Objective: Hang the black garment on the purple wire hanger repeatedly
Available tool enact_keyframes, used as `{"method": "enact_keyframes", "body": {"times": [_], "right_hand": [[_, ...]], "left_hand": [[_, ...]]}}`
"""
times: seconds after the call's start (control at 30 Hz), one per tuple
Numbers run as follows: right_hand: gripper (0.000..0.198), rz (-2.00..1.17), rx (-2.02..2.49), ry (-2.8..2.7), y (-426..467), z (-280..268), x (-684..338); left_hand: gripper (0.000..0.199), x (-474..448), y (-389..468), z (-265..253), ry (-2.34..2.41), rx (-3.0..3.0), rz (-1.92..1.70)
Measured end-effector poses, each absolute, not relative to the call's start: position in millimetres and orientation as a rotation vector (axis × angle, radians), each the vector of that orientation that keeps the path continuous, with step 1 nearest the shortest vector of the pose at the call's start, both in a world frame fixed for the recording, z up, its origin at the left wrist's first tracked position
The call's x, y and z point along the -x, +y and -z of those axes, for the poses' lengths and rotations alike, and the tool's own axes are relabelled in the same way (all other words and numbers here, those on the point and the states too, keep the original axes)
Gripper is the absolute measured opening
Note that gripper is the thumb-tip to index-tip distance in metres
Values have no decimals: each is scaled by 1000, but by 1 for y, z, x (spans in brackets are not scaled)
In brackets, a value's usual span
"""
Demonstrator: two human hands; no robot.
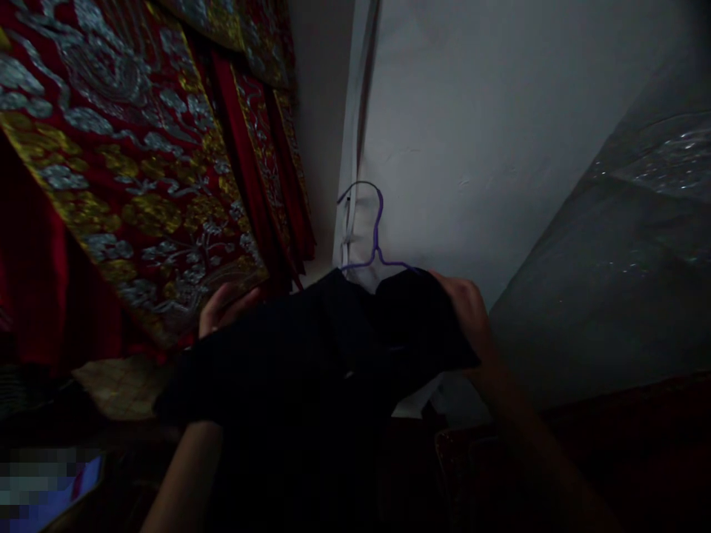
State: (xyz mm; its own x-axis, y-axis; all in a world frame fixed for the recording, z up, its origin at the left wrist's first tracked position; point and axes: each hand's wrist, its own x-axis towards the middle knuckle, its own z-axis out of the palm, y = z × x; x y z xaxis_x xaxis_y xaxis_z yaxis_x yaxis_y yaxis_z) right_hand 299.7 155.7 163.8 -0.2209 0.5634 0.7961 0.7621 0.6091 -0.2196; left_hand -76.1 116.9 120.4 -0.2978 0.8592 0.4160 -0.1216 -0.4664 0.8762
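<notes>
A dark collared shirt (289, 348) hangs on a purple wire hanger (378, 222), whose hook rises above the collar against the pale wall. My left hand (227, 305) is at the shirt's left shoulder, its fingers curled over the top edge and partly hidden behind the cloth. At the opposite shoulder, my right hand (466, 300) grips the fabric near the hanger's end, its fingertips out of sight behind it. The shirt's lower part fades into the dark.
Red cloth with gold and silver embroidery (138, 170) hangs at the left. A pale wall (472, 133) stands ahead, with shiny clear plastic sheeting (627, 281) at the right. A lit, partly blurred screen (55, 488) is at the lower left.
</notes>
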Motion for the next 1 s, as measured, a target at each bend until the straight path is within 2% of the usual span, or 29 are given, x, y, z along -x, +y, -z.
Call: {"method": "enact_keyframes", "body": {"times": [0.07,0.13,0.2,0.27,0.3,0.4,0.43,0.5,0.6,0.73,0.8,0.9,1.0], "right_hand": [[62,232,1110,-1874,156,-150,-308],[71,226,1121,-1868,159,-146,-313],[84,250,1118,-1857,165,-152,-312],[87,268,1134,-1832,169,-164,-304],[86,272,1143,-1820,171,-171,-298],[86,276,1147,-1824,172,-187,-276],[88,273,1140,-1847,172,-189,-270],[92,261,1132,-1898,169,-190,-262],[95,229,1121,-1938,159,-179,-258],[75,147,1106,-1729,126,-128,-243],[60,-15,1113,-1474,100,-87,-224],[34,-549,1211,-1216,62,-23,-186],[43,-985,1220,-1086,47,8,-151]], "left_hand": [[57,80,112,-126,841,-1109,-2006],[64,80,108,-128,764,-1014,-2097],[58,74,108,-125,812,-1037,-2136],[52,62,111,-119,941,-1169,-2062],[54,54,114,-115,1020,-1240,-1998],[83,30,122,-96,1186,-1313,-1827],[87,23,124,-88,1214,-1264,-1798],[82,16,125,-72,1269,-1100,-1757],[64,16,117,-51,1330,-881,-1671],[40,24,98,-33,1393,-659,-1680],[36,24,88,-28,1413,-547,-1676],[43,18,76,-23,1458,-431,-1640],[45,12,67,-17,1513,-390,-1595]]}}
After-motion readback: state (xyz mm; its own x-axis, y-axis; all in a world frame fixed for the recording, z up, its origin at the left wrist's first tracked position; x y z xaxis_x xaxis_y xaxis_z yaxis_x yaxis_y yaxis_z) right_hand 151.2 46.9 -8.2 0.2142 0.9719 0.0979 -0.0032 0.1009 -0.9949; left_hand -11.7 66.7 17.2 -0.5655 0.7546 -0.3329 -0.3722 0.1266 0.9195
